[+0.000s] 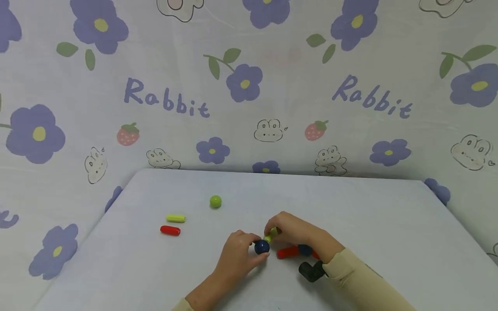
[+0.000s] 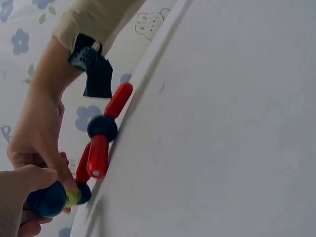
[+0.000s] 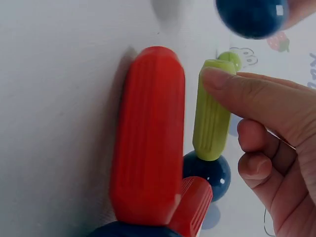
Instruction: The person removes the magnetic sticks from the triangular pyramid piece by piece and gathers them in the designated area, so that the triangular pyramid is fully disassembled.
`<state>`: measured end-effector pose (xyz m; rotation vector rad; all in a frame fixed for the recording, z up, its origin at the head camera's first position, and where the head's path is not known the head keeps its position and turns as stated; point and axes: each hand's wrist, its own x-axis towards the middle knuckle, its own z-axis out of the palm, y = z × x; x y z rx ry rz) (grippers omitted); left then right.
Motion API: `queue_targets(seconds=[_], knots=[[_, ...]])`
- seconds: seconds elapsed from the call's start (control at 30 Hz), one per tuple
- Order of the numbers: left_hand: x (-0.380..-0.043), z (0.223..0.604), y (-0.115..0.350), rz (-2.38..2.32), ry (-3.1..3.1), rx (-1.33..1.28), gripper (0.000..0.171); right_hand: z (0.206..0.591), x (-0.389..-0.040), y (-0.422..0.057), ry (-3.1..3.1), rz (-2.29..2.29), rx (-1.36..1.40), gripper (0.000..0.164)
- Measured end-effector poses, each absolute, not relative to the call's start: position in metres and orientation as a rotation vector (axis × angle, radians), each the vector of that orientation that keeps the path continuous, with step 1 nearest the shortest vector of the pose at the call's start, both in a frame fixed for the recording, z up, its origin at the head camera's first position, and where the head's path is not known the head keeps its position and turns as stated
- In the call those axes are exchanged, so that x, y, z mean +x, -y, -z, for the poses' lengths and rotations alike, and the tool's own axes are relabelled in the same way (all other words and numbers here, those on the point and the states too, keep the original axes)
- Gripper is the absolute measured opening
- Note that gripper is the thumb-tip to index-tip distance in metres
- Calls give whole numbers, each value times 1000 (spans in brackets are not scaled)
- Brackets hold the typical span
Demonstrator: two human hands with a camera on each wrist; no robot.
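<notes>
My left hand (image 1: 238, 255) holds a dark blue ball (image 1: 262, 247) between thumb and fingers. My right hand (image 1: 293, 229) pinches a yellow-green ribbed rod (image 3: 212, 113), its near end close to that ball. In the right wrist view a gap shows between the rod's top and the held ball (image 3: 252, 17). The rod's other end meets a second blue ball (image 3: 210, 170). From there a red rod (image 2: 82, 165) leads toward another blue ball (image 2: 102, 128), which has further red rods (image 2: 98, 155) on it. The right hand partly hides these joined pieces in the head view.
Left on the white table (image 1: 116, 268) lie a loose yellow-green rod (image 1: 176, 218) and a red rod (image 1: 170, 230). A lime green ball (image 1: 215, 201) stands farther back. A black wrist camera (image 1: 311, 271) sits under the right wrist. A flower-printed cloth (image 1: 272, 77) hangs behind the table.
</notes>
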<state>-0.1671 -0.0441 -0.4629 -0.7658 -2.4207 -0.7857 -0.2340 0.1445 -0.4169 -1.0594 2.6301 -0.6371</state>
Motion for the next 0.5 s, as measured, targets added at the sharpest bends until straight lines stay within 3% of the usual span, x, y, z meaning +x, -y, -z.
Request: queue_targets(seconds=[0.5], knots=[[-169, 459, 89, 842, 2578, -501, 29, 420, -232, -140, -2650, 666, -995, 19]])
